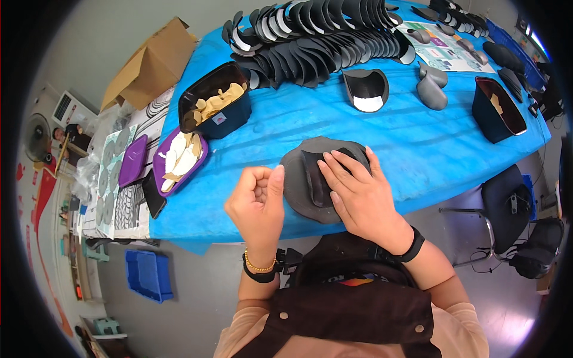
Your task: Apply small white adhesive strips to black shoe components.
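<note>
My right hand (pixel 361 194) lies with its fingers stretched out over a dark curved shell-like piece (pixel 316 179), pressing on its top. That piece rests on a round grey pad (pixel 294 188) near the table's front edge; part of it is hidden under the hand. Just left of the pad, my left hand (pixel 258 200) is raised with fingers curled in and the thumb against them. Whatever those fingers may hold is hidden. A similar dark piece with a white patch (pixel 366 95) lies farther off on the blue-covered table (pixel 280 119).
Rows of dark curved pieces (pixel 298 59) fill the far side. Black bins with tan scraps stand left (pixel 239 113) and right (pixel 486 119). A purple tray (pixel 200 158) holds white strips. Grey moulded pieces (pixel 431 92) sit at right, and a cardboard box (pixel 152 65) stands far left.
</note>
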The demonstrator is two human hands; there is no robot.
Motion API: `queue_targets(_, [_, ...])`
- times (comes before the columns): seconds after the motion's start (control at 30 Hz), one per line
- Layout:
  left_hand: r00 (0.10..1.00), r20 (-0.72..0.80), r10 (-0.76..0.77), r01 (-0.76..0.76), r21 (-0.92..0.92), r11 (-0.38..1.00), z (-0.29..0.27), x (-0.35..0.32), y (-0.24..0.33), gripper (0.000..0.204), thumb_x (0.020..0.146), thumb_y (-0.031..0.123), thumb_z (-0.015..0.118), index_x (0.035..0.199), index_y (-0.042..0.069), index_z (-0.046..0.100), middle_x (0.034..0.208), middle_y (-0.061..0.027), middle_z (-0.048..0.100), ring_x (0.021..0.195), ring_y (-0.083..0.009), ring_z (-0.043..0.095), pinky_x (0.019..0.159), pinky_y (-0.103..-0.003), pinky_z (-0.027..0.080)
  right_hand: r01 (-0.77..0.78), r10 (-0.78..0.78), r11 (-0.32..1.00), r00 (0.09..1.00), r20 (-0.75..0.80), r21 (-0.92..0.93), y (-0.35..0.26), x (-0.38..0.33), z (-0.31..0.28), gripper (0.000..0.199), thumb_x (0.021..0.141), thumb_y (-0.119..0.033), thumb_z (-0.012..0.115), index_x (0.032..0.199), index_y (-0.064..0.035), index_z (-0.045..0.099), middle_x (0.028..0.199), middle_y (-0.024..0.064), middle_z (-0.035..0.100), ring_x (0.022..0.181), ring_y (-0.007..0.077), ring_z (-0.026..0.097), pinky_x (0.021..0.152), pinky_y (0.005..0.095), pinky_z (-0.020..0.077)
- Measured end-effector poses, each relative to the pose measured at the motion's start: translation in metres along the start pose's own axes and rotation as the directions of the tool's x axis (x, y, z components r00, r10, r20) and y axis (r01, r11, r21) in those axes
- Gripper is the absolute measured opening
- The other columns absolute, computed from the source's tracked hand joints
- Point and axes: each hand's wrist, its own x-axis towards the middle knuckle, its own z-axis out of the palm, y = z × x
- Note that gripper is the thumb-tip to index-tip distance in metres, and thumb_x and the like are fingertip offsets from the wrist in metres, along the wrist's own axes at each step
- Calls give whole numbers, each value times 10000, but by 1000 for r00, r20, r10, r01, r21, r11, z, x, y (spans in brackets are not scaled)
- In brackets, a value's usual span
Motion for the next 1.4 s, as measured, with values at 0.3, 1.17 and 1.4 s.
queue_targets(0.3, [990,117,-82,78,37,996,-19,-2,-20,343,967,186,630,695,26,497,527,27,435,517,-30,402,470,-220,288,-10,10,1000,1000,1,8,0,-1,-1,496,885,-167,567,1357,-22,521,1383,109,533,1330,254,438,1130,567,255])
queue_targets(1.17, [977,141,159,-176,123,977,-10,-12,12,202,875,66,707,1070,23,740,802,-33,582,585,-60,431,511,-213,342,-21,25,998,997,-67,55,0,-2,2,486,891,-160,531,1356,-19,521,1369,131,544,1313,278,451,1105,545,284])
queue_targets(1.4, [968,188,164,-181,79,980,-12,-6,14,238,877,63,703,1108,10,709,807,-28,624,551,-29,400,499,-198,323,-16,18,998,999,-41,60,0,-2,5,481,896,-158,525,1356,-18,522,1374,135,540,1310,284,452,1104,547,280])
